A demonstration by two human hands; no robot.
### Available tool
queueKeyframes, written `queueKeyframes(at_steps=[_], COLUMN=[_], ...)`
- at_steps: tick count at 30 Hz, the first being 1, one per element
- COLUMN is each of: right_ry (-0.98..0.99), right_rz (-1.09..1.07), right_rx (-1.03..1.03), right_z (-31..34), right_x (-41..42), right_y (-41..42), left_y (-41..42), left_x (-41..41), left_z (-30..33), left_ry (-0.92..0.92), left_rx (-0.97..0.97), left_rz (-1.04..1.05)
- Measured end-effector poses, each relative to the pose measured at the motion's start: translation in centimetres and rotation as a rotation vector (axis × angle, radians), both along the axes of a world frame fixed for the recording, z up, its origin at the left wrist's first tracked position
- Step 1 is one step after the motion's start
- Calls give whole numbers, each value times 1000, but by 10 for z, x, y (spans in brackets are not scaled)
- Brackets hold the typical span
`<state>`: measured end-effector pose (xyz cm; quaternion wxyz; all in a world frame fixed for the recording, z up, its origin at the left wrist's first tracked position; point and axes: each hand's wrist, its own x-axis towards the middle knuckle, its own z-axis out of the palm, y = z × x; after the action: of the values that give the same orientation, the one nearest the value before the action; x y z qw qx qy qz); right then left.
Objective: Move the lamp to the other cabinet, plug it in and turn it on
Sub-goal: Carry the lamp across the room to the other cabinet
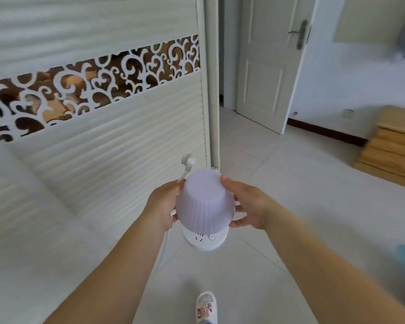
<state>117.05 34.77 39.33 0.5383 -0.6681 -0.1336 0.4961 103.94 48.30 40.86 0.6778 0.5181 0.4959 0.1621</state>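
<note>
I hold a small lamp [205,202] in mid-air in front of me, above the tiled floor. It has a pale lilac ribbed shade and a round white base [205,240] with a socket and a button on top. My left hand [165,204] grips the shade's left side and my right hand [247,204] grips its right side. The lamp's white plug [188,160] and a short piece of cord stick up behind the shade. A light wooden cabinet [393,146] with drawers stands at the far right against the wall.
A tall white wardrobe [91,136] with ribbed sliding doors and a brown scroll-pattern band fills the left. A white door [267,66] stands ajar ahead. A wall socket [347,113] sits low beside the wooden cabinet. My slippered foot [205,305] is on the floor below.
</note>
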Motion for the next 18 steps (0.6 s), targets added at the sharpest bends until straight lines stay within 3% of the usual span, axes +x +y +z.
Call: queueKeyframes(at_steps=[10,18], right_ry=[21,44], right_rz=[-417,-709], right_rx=[-61,-67], right_z=[-10,-22], right_x=[193,309], right_y=[-14,-75], left_y=[29,-16], left_x=[255,425], left_z=[-23,-39], left_ry=[-46,-54], left_rx=[-43,-65], left_rz=[-369,-618])
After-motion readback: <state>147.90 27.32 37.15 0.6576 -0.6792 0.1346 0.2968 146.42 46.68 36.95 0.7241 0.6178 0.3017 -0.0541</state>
